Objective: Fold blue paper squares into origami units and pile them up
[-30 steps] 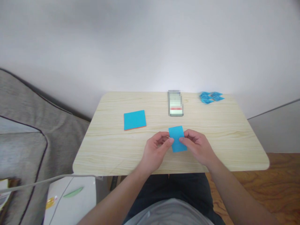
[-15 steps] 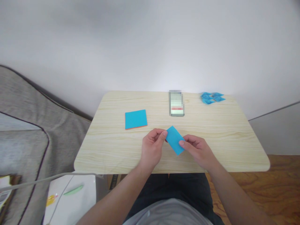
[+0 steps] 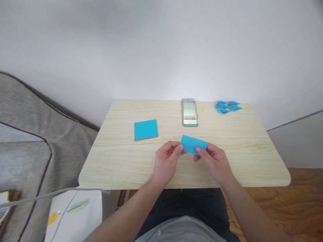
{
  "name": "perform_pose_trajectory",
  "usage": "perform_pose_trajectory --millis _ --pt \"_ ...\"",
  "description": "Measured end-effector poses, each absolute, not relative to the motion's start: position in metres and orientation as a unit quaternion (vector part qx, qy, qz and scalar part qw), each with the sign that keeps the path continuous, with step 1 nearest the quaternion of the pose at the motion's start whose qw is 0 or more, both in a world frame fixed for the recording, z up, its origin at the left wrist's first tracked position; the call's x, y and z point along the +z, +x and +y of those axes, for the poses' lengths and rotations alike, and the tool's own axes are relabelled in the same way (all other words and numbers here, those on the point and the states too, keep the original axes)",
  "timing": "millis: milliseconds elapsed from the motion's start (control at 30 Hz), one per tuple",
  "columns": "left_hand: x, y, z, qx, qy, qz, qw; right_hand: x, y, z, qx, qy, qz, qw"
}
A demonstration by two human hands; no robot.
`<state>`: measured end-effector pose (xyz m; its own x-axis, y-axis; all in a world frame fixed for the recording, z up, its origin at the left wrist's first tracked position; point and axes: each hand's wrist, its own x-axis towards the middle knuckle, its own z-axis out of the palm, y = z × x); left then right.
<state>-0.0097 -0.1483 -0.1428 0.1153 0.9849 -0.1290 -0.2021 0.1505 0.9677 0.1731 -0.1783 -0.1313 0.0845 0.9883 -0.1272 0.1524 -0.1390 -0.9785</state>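
Between my hands is a small blue rectangle of folded paper (image 3: 193, 144), held just above the near half of the table. My left hand (image 3: 167, 159) pinches its left end between thumb and fingers. With the thumb on top and fingers underneath, my right hand (image 3: 214, 161) grips its lower right part. A stack of blue paper (image 3: 145, 129) with an orange edge lies to the left. Several folded blue paper pieces (image 3: 223, 107) sit together at the back right.
A phone (image 3: 189, 112) with a blurred screen lies at the back middle of the wooden table (image 3: 116, 151). The white wall (image 3: 161, 50) stands behind it. At left are a grey sofa (image 3: 65, 144), a white surface (image 3: 83, 218) and a cable (image 3: 60, 191).
The blue paper has turned from a steep slant to nearly level, its long side now running left to right. Both hands still hold it.
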Motion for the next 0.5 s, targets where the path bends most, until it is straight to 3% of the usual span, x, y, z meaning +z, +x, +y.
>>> perform_pose_trajectory --millis 500 --pt "-0.121 -0.010 -0.156 0.455 0.432 0.335 0.703 -0.112 0.174 -0.190 0.435 -0.566 -0.533 0.454"
